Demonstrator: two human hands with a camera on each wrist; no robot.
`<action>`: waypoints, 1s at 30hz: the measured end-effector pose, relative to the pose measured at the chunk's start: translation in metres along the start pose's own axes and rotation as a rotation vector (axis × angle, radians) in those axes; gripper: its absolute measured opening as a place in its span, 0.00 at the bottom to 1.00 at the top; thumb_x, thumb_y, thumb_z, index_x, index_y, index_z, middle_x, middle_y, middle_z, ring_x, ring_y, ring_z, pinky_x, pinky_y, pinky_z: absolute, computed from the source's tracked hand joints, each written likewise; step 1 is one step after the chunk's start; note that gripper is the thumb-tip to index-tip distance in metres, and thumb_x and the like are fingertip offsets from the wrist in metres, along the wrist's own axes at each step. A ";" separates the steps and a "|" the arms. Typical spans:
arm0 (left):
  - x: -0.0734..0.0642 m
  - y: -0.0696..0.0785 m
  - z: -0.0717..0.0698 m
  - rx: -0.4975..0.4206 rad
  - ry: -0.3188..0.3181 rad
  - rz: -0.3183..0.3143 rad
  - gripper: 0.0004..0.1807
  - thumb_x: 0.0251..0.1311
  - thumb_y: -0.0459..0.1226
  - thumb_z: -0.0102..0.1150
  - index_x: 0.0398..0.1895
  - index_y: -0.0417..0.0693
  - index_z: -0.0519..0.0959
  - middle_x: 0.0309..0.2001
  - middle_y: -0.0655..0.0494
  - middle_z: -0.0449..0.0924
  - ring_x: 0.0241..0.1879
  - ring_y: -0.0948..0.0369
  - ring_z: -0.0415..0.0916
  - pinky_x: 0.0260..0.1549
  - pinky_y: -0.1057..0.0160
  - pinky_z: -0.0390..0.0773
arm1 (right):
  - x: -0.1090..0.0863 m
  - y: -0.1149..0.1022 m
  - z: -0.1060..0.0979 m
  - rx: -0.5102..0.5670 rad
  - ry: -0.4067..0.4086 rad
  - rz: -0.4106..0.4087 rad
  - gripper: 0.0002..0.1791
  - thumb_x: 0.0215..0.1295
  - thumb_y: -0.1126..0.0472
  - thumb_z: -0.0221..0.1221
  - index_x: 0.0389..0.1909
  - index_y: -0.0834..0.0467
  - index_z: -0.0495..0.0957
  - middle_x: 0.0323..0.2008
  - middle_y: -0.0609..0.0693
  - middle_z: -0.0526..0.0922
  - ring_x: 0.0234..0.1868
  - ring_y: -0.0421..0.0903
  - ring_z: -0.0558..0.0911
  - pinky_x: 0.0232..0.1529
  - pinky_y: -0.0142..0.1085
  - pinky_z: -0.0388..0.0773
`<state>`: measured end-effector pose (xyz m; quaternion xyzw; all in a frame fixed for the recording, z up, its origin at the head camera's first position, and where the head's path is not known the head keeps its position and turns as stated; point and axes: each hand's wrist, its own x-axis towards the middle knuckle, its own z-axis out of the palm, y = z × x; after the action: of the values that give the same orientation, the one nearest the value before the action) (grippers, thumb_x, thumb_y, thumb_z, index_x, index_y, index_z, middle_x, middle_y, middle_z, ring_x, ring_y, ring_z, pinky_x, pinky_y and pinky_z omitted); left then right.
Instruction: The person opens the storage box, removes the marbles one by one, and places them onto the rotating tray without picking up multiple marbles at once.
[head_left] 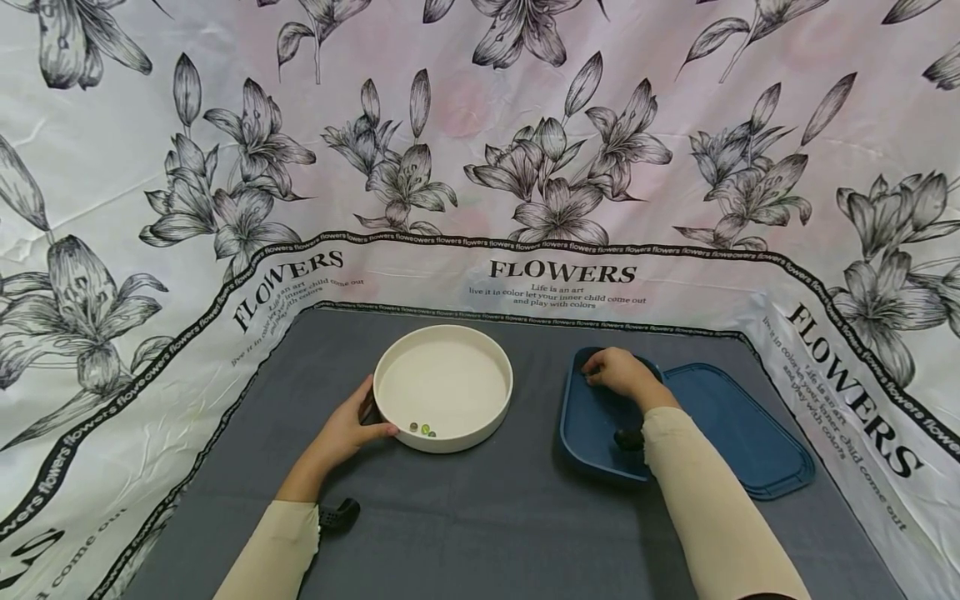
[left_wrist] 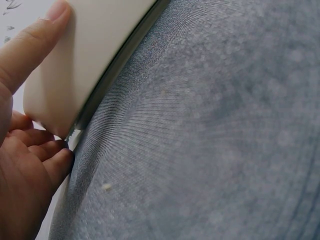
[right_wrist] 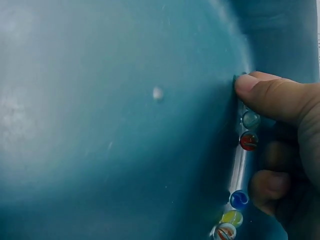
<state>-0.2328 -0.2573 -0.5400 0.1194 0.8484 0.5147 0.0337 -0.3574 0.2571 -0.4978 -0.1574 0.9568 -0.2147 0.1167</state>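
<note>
A round white dish (head_left: 442, 387) sits on the grey cloth with a few marbles (head_left: 420, 428) at its near inner wall. My left hand (head_left: 347, 429) grips the dish's left rim; the left wrist view shows the thumb (left_wrist: 30, 45) on the dish's outer wall (left_wrist: 80, 60) and the fingers curled at its base. My right hand (head_left: 615, 372) reaches into the far end of a blue container (head_left: 592, 425). There, several marbles line the wall. A teal marble (right_wrist: 251, 120) and a red marble (right_wrist: 249, 140) lie loose between the thumb (right_wrist: 270, 95) and a fingertip (right_wrist: 267, 185).
A blue lid (head_left: 738, 425) lies flat just right of the container. The grey cloth (head_left: 487, 517) covers the table, and a flower-printed sheet (head_left: 480, 167) rises behind and on both sides. The wrist cameras show as black bits at each sleeve.
</note>
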 end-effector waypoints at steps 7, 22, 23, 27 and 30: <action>0.000 0.001 0.000 -0.001 0.001 -0.002 0.68 0.51 0.48 0.79 0.83 0.39 0.39 0.83 0.41 0.42 0.80 0.44 0.48 0.75 0.45 0.57 | -0.001 0.001 -0.002 0.000 0.032 -0.020 0.10 0.70 0.60 0.65 0.48 0.58 0.88 0.50 0.57 0.87 0.47 0.52 0.83 0.49 0.50 0.81; 0.001 0.000 0.000 0.007 0.004 -0.021 0.67 0.53 0.46 0.79 0.83 0.38 0.38 0.82 0.39 0.41 0.80 0.42 0.48 0.75 0.43 0.57 | -0.009 -0.011 -0.018 0.142 0.084 -0.028 0.14 0.73 0.56 0.63 0.53 0.58 0.85 0.41 0.51 0.87 0.37 0.45 0.82 0.37 0.40 0.80; 0.001 0.000 0.000 0.006 0.006 -0.027 0.67 0.53 0.46 0.79 0.83 0.38 0.39 0.83 0.40 0.41 0.80 0.43 0.48 0.75 0.44 0.57 | -0.010 -0.012 -0.019 0.151 0.086 -0.024 0.15 0.73 0.55 0.63 0.54 0.58 0.85 0.41 0.51 0.87 0.36 0.45 0.82 0.37 0.40 0.80; 0.001 0.001 0.000 0.016 0.003 -0.035 0.68 0.53 0.47 0.79 0.83 0.38 0.38 0.83 0.41 0.41 0.80 0.43 0.49 0.75 0.44 0.57 | -0.009 -0.019 -0.022 0.189 0.090 -0.031 0.16 0.74 0.53 0.62 0.55 0.57 0.85 0.38 0.52 0.87 0.29 0.48 0.79 0.31 0.41 0.79; 0.001 0.001 0.000 0.012 0.005 -0.032 0.68 0.52 0.47 0.79 0.83 0.39 0.39 0.83 0.41 0.41 0.80 0.43 0.49 0.76 0.44 0.57 | -0.009 -0.029 -0.026 0.204 0.102 -0.047 0.16 0.73 0.53 0.63 0.55 0.56 0.85 0.37 0.52 0.87 0.24 0.49 0.78 0.27 0.42 0.78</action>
<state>-0.2337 -0.2571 -0.5391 0.1050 0.8533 0.5093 0.0392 -0.3490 0.2453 -0.4611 -0.1560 0.9307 -0.3214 0.0782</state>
